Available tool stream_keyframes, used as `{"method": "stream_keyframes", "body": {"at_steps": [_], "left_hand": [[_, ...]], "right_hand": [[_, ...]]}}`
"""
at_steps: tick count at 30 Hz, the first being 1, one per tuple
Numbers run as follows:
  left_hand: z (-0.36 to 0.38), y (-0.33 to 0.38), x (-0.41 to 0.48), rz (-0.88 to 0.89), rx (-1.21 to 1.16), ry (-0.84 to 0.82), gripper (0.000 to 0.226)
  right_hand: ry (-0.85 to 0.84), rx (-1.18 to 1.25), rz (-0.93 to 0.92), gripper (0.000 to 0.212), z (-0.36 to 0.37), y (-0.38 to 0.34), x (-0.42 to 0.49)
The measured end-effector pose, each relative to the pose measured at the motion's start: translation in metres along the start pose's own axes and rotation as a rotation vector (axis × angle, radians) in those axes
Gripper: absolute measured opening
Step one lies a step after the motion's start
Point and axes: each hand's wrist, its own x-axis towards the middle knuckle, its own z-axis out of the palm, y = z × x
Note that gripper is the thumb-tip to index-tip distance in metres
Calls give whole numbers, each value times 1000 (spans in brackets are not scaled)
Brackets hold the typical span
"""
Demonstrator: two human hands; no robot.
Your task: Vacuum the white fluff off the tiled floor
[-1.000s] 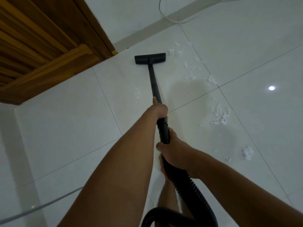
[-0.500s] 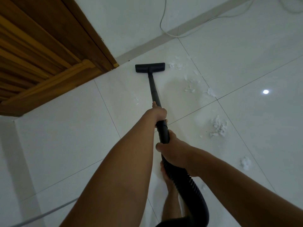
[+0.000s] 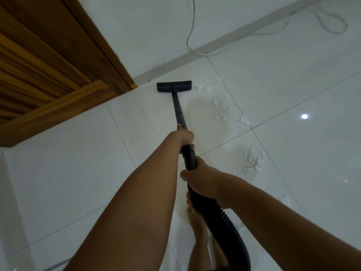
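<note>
Black wand — left hand, right hand; fluff rightward.

Hose runs off frame at 5 o'clock. Wooden door cropped by top and left edges, 10 o'clock. White cable exits at 12 o'clock. Left hand on wand, right hand on hose: undersides hidden. Foot, 6 o'clock, blurred and part-covered by hose.

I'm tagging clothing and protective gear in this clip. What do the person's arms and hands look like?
Both forearms are bare to the frame edge, with no sleeves. The left hand and right hand wear no gloves, and no watch, bracelet or ring shows in the dim light.
</note>
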Motion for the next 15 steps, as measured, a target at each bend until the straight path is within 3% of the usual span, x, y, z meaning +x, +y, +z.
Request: {"method": "stream_keyframes", "body": {"at_steps": [15], "left_hand": [[-1,18,36,32,-22,34,76]], "right_hand": [[27,-10,-32,65,-11,-9,37]]}}
